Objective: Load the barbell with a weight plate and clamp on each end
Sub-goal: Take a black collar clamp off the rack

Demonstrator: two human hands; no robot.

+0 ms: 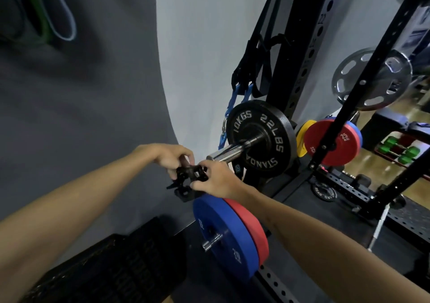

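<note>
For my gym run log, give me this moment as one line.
step: fitting clamp | both hands: left hand and right hand hold black clamp | barbell sleeve: 10 kg plate on, clamp not yet on

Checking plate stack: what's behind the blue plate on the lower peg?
A red plate sits flush behind the blue plate; only its rim shows. Anything further back is hidden.
</note>
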